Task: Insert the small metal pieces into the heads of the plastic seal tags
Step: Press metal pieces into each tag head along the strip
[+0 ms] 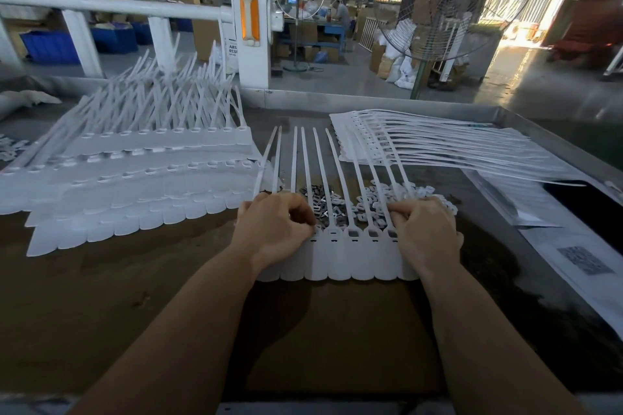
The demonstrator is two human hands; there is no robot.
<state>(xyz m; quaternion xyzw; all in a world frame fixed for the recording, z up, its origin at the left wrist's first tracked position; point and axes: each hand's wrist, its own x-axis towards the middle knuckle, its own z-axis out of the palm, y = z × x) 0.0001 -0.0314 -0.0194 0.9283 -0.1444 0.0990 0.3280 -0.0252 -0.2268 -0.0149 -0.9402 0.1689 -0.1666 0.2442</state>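
A joined strip of white plastic seal tags (pixel 340 259) lies flat in front of me, tails pointing away. Behind its heads sits a pile of small metal pieces (pixel 325 204), with a pile of small white plastic caps (pixel 381 195) to the right of it. My left hand (pixel 276 229) rests on the strip's left end, fingers curled and pinched at a tag head; what it pinches is hidden. My right hand (pixel 424 232) presses on the strip's right end, fingers curled over the heads there.
Stacked strips of tags (pixel 135 178) cover the table's left side. Another stack (pixel 421 145) lies at the right rear, tails fanned rightward. Printed sheets (pixel 580 259) lie at the right edge. A metal rim (pixel 371 101) borders the table's far side; a large fan (pixel 448 0) stands beyond.
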